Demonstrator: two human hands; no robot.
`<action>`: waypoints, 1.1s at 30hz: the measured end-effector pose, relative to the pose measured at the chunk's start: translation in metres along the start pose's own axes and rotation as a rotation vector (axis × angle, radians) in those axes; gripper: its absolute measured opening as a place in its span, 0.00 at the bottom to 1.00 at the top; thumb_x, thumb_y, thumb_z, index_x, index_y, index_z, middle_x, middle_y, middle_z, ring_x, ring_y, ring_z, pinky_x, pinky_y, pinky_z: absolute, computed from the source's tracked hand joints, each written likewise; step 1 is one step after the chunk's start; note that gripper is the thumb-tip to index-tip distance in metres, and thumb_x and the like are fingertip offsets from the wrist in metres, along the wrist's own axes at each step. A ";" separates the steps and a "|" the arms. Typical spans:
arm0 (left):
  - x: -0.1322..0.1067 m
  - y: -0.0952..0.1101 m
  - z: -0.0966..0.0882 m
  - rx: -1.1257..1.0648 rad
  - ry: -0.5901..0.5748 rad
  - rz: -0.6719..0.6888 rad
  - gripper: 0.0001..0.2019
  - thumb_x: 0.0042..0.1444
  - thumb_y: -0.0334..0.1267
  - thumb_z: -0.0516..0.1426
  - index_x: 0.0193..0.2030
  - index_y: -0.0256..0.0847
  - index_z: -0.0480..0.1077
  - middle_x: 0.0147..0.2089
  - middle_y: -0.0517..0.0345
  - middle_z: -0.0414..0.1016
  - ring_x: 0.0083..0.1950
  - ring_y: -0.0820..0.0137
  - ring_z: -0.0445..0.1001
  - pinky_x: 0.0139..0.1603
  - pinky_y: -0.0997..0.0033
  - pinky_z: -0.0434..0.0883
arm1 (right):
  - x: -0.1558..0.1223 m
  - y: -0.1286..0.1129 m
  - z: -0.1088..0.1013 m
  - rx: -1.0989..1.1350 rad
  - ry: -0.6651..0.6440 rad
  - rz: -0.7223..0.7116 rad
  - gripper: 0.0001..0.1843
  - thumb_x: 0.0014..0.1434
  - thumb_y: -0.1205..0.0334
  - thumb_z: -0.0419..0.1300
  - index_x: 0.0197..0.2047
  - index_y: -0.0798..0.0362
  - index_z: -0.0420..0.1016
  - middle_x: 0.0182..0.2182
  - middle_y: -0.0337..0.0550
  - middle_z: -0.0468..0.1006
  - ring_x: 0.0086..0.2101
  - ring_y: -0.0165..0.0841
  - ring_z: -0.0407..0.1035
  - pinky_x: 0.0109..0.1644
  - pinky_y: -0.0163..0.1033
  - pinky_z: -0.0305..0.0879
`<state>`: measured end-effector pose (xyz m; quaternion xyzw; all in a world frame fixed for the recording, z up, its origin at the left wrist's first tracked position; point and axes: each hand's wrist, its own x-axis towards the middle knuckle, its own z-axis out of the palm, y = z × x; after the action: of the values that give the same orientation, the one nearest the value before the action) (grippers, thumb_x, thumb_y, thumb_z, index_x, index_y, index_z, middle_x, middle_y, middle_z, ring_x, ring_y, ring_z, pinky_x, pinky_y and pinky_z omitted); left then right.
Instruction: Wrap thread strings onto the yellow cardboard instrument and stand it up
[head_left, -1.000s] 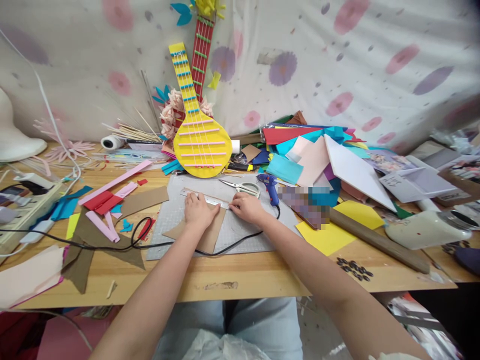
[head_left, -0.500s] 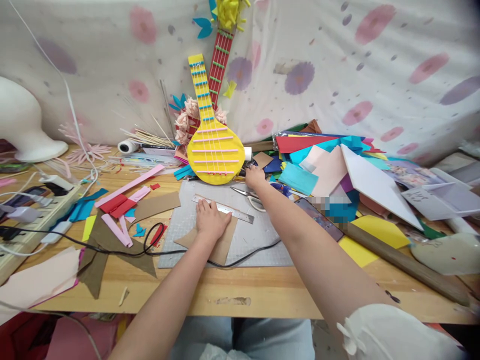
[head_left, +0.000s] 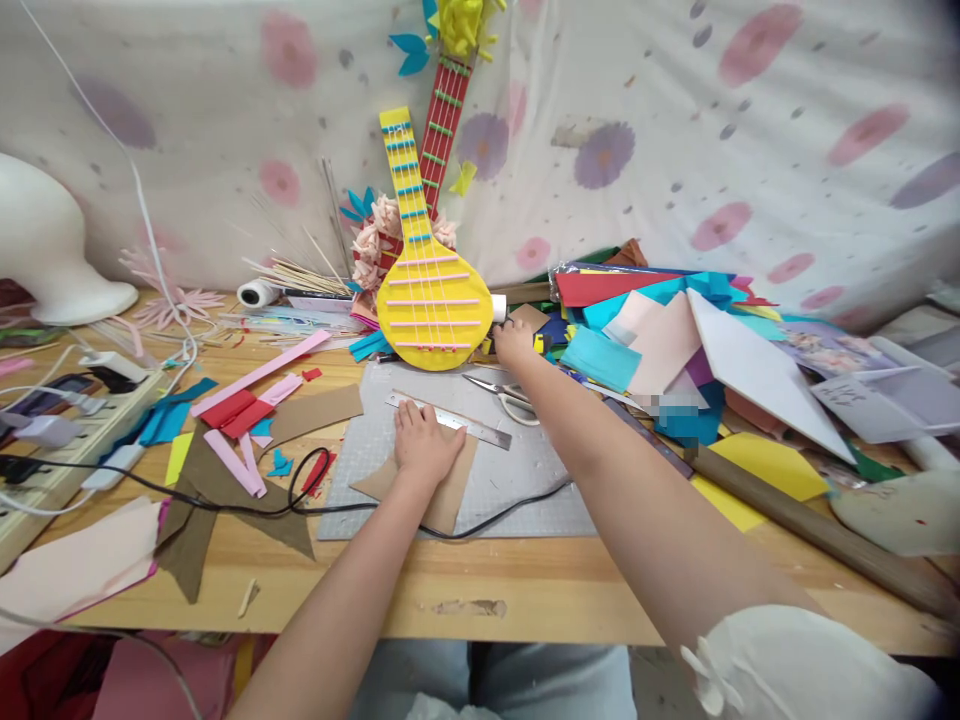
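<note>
My left hand (head_left: pixel 424 440) lies flat with its fingers spread, pressing a steel ruler (head_left: pixel 487 431) and a piece of brown cardboard (head_left: pixel 448 500) onto the grey cutting mat (head_left: pixel 525 490). Beyond the mat's far edge, my right hand (head_left: pixel 513 341) is closed around a yellow-and-black tool (head_left: pixel 540 344). Its kind is hidden by the fingers. White-handled scissors (head_left: pixel 517 404) lie just below that hand, their blades pointing left. Close to the right hand, a yellow paper-craft lute (head_left: pixel 431 310) with strings and pink bars leans upright.
Coloured sheets (head_left: pixel 600 357) and a white board (head_left: pixel 757 370) pile up at the right, near a wooden stick (head_left: pixel 795 520). A black cable (head_left: pixel 487 525) crosses the mat. Cardboard scraps (head_left: pixel 319 413), pink strips (head_left: pixel 262 372) and a power strip (head_left: pixel 82 450) occupy the left.
My right hand has shifted slightly at the same spot, and yellow parts of the tool now show on both sides of its fingers. The left hand keeps its place on the ruler.
</note>
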<state>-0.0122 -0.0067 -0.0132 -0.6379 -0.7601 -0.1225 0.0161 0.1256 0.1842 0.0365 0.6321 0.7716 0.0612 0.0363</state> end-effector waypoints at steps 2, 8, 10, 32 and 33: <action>0.000 0.000 0.001 0.005 0.005 0.001 0.34 0.52 0.57 0.50 0.51 0.23 0.65 0.61 0.24 0.59 0.66 0.45 0.53 0.63 0.49 0.53 | -0.002 0.001 -0.008 -0.039 0.009 -0.033 0.22 0.62 0.67 0.44 0.56 0.56 0.68 0.55 0.59 0.65 0.54 0.48 0.55 0.53 0.49 0.48; 0.000 -0.002 0.003 -0.019 0.029 0.007 0.33 0.52 0.57 0.50 0.51 0.24 0.65 0.60 0.24 0.59 0.65 0.45 0.54 0.62 0.48 0.54 | -0.017 -0.002 -0.034 -0.212 -0.036 -0.077 0.21 0.61 0.63 0.48 0.55 0.56 0.69 0.56 0.60 0.63 0.56 0.52 0.54 0.56 0.55 0.45; 0.000 -0.002 0.004 -0.033 0.038 0.007 0.32 0.52 0.56 0.51 0.51 0.25 0.64 0.60 0.25 0.60 0.65 0.45 0.55 0.62 0.47 0.55 | -0.026 -0.005 -0.043 -0.232 -0.081 -0.019 0.22 0.59 0.64 0.51 0.56 0.58 0.68 0.58 0.62 0.62 0.56 0.54 0.54 0.55 0.57 0.48; -0.001 -0.004 0.017 -0.091 0.080 -0.059 0.36 0.51 0.58 0.50 0.55 0.26 0.61 0.64 0.28 0.56 0.68 0.46 0.49 0.64 0.47 0.52 | -0.093 -0.062 -0.010 0.484 -0.141 -0.608 0.21 0.62 0.58 0.49 0.57 0.55 0.65 0.47 0.53 0.75 0.44 0.38 0.71 0.45 0.38 0.63; -0.001 -0.004 0.017 -0.093 0.075 -0.060 0.36 0.51 0.58 0.50 0.55 0.26 0.61 0.64 0.28 0.56 0.68 0.45 0.49 0.64 0.47 0.52 | -0.092 -0.067 -0.012 0.440 -0.131 -0.625 0.20 0.62 0.59 0.50 0.55 0.56 0.66 0.48 0.55 0.75 0.44 0.39 0.71 0.45 0.38 0.63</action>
<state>-0.0133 -0.0047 -0.0303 -0.6099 -0.7713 -0.1818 0.0113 0.0776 0.0801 0.0371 0.3617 0.9178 -0.1602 -0.0343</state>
